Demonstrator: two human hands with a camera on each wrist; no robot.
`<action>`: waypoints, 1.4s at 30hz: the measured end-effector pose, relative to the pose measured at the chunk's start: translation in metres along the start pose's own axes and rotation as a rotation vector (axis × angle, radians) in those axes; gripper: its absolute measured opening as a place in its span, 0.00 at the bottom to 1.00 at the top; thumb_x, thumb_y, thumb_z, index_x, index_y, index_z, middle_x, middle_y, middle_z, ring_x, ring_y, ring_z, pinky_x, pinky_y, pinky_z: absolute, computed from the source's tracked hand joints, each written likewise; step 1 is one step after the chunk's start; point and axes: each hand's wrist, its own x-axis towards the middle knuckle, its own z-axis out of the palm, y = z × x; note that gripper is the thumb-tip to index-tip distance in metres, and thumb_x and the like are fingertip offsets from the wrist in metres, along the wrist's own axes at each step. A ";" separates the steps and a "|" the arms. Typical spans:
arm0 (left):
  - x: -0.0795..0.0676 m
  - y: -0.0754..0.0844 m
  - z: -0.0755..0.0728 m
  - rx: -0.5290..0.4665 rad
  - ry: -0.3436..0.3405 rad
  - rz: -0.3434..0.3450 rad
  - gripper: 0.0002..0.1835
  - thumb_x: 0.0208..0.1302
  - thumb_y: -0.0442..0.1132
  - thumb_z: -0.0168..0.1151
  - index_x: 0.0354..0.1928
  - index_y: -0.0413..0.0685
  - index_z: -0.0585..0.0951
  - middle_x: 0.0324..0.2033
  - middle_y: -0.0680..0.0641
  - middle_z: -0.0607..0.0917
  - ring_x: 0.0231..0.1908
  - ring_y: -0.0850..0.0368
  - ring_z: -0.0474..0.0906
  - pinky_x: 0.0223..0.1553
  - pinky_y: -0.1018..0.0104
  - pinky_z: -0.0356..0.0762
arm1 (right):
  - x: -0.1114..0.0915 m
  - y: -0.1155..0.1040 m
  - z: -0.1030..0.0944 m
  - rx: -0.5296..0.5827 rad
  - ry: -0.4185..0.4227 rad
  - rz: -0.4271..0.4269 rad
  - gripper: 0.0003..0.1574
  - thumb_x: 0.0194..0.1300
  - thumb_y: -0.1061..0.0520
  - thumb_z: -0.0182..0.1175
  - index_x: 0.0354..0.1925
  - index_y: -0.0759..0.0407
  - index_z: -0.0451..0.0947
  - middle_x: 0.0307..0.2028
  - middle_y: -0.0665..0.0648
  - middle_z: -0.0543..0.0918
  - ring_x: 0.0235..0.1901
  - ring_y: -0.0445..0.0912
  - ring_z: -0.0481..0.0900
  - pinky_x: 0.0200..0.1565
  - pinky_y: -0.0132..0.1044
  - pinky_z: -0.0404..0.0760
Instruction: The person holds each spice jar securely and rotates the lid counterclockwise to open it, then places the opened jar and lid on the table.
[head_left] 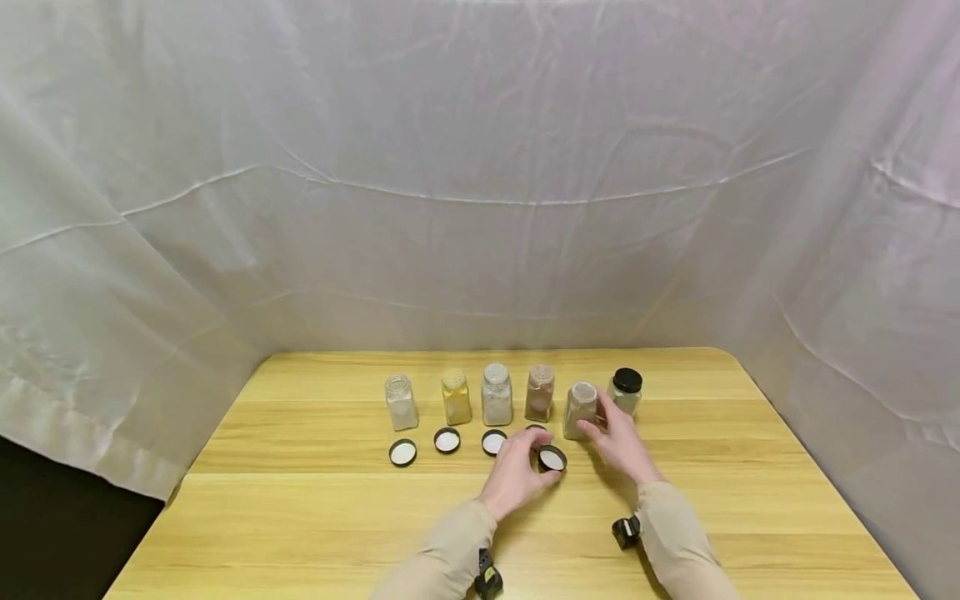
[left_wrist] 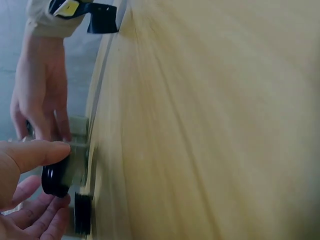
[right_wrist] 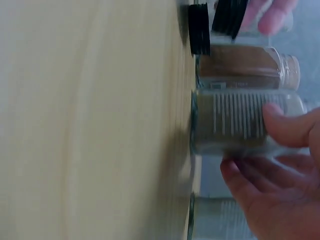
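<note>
With thumb and fingers, my left hand (head_left: 516, 477) pinches a black jar lid (head_left: 552, 458), its white inner face turned up. The same lid (left_wrist: 55, 177) sits between thumb and fingertips in the left wrist view. My right hand (head_left: 624, 440) grips a square glass spice jar (head_left: 579, 417) of grey-brown powder, thumb on one side and fingers on the other. That jar (right_wrist: 240, 120) stands upright and uncapped, its base at the tabletop. Just left of it is an open jar of reddish-brown powder (head_left: 540, 396); another lid (head_left: 536, 427) is partly hidden behind my left hand.
Further left stand open jars of white grains (head_left: 497, 400), yellow powder (head_left: 456, 402) and pale powder (head_left: 402, 407). Lids lie upturned before them (head_left: 402, 452). A black-capped jar (head_left: 627, 383) is behind my right hand. Grey cloth (head_left: 480, 250) hangs around the wooden table (head_left: 300, 517).
</note>
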 end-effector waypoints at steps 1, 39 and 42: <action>0.001 0.001 0.003 0.016 -0.001 0.005 0.26 0.52 0.36 0.78 0.54 0.41 0.81 0.48 0.44 0.88 0.51 0.52 0.83 0.59 0.63 0.80 | 0.001 0.000 0.001 0.003 0.006 0.006 0.38 0.70 0.67 0.58 0.73 0.71 0.56 0.64 0.80 0.72 0.63 0.72 0.74 0.66 0.61 0.74; 0.028 0.021 0.034 0.162 0.095 0.069 0.21 0.54 0.23 0.66 0.53 0.35 0.81 0.49 0.41 0.87 0.49 0.45 0.86 0.53 0.59 0.86 | -0.009 0.014 -0.044 0.012 0.461 0.100 0.37 0.60 0.63 0.67 0.65 0.69 0.65 0.51 0.69 0.75 0.45 0.50 0.71 0.46 0.31 0.71; 0.023 0.023 0.025 0.117 0.058 0.048 0.23 0.56 0.26 0.67 0.56 0.37 0.80 0.53 0.40 0.87 0.54 0.44 0.84 0.59 0.56 0.83 | -0.005 0.021 -0.050 0.030 0.258 0.137 0.55 0.64 0.56 0.68 0.76 0.66 0.47 0.71 0.74 0.60 0.66 0.66 0.62 0.65 0.56 0.71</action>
